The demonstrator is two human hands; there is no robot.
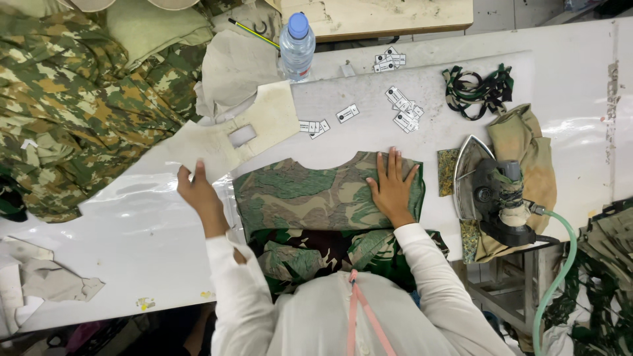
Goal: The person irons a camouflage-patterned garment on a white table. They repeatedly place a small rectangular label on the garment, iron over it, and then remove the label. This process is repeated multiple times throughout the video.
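The right hand (391, 189) is laid flat, palm down, fingers spread apart, on the upper right corner of a flat camouflage-print fabric panel in green, brown and tan (310, 194). The panel is spread on the white worktable (138, 231), directly in front of the person, its near edge hanging over the table edge.

The left hand (200, 195) is held at the panel's left edge, fingers together and closed on the near end of a cream-coloured stiff paper pattern with a rectangular cut-out (241, 132); the grip beneath the sheet cannot be seen.

A grey steam iron with a wrapped handle and a green hose (494, 191) is set on a tan padded cloth, well to the right of the panel. Small white printed labels (403, 109) are scattered beyond the panel. A clear plastic water bottle with a blue cap (297, 46) is stood at the far edge. A heap of camouflage cloth (72, 105) is piled at far left.
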